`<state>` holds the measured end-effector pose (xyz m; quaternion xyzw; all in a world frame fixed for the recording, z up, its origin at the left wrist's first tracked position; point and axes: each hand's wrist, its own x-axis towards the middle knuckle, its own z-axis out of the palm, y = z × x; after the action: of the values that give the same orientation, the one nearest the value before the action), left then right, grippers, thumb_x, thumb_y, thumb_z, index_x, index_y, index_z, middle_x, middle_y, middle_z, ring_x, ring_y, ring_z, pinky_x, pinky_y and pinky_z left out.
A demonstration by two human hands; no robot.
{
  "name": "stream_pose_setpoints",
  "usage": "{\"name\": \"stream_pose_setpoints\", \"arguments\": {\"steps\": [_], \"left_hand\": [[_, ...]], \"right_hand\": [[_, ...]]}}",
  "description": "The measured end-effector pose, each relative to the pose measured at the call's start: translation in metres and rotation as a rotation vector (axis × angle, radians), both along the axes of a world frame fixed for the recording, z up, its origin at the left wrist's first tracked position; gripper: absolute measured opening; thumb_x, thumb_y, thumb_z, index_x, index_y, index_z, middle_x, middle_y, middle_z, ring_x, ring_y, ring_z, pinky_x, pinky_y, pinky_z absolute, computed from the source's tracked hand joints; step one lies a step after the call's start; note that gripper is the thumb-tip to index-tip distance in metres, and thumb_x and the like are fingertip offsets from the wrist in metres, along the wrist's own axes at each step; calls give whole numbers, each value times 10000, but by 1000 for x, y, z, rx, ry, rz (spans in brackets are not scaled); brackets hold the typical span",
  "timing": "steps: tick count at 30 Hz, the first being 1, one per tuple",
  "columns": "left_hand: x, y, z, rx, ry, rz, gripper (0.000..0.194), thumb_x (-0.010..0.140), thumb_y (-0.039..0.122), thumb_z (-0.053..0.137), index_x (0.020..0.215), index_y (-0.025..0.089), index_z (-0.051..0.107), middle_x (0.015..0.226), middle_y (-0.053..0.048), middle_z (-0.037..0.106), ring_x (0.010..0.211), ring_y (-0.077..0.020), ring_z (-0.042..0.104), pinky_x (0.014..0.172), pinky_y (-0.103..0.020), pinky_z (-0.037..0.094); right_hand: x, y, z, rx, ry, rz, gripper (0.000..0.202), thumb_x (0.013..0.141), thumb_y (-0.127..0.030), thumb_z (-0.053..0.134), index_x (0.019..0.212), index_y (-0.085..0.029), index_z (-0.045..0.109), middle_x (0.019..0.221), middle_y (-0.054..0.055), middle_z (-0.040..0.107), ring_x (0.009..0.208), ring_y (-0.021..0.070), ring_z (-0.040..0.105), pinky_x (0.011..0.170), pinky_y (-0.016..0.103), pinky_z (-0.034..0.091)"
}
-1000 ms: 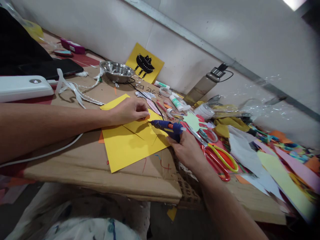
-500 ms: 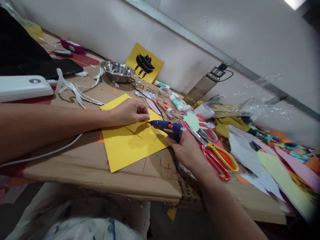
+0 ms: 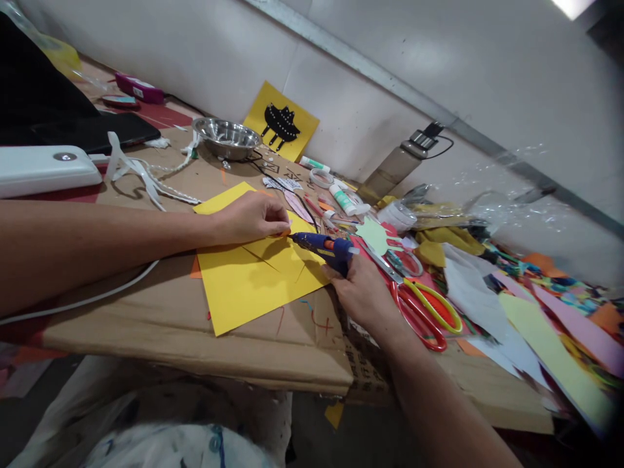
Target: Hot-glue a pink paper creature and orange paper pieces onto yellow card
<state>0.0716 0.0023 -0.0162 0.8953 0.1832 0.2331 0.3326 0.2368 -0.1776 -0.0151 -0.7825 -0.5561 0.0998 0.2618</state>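
Note:
My right hand [image 3: 363, 292] is wrapped round a blue hot glue gun [image 3: 324, 249] with an orange part on its side and a clear glue stick end at its back. The gun's tip points left, right beside the fingertips of my left hand [image 3: 260, 216]. Those fingers are pinched together over a yellow sheet of paper [image 3: 244, 292]. A small orange bit shows at the fingertips, but what they pinch is mostly hidden. The yellow sheet lies on brown cardboard [image 3: 160, 305], with a few thin dark lines on it below my left hand.
Behind stand a steel bowl [image 3: 228, 138], a yellow card with a black cutout [image 3: 283, 122] and a grey bottle [image 3: 397, 166]. Glue sticks [image 3: 342, 199] lie near it. To the right are red-and-yellow-handled scissors [image 3: 424, 312] and paper scraps [image 3: 556, 344]. A white device [image 3: 46, 170] sits at left.
Almost nothing differs. Both hands and the glue gun hold nearly the same place, and the whole view has shifted very slightly.

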Motion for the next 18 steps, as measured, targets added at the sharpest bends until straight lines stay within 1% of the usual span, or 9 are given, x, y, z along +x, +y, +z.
{"name": "stream_pose_setpoints", "arguments": {"steps": [6,9,12,18], "left_hand": [[0,-1,2,-25,-18,-10,177,788,309,647,754,150,717,686,-4,715,620,-102,588,590,-209,394],[1,-2,3,-62,-14,-2,171,791,296,644,753,145,716,687,-4,722,615,-100,593,591,-207,404],[1,-3,4,-73,-26,6,163,781,292,651,737,149,715,688,-1,727,612,-99,595,592,-206,408],[0,-2,5,-104,-37,7,175,787,302,650,764,146,728,713,-9,735,636,-106,613,609,-205,420]], "right_hand": [[1,2,-2,-20,4,25,306,822,-262,552,1100,-167,637,984,90,700,868,253,613,753,386,472],[0,2,-2,-4,-4,54,262,827,-251,548,1061,-180,640,966,82,703,872,250,611,744,379,471],[-3,1,-3,-3,-6,52,223,839,-258,543,1020,-191,653,951,84,705,859,250,616,732,377,473],[-2,0,-3,9,4,64,254,837,-255,549,1066,-193,641,983,83,701,874,248,617,757,379,473]]}}
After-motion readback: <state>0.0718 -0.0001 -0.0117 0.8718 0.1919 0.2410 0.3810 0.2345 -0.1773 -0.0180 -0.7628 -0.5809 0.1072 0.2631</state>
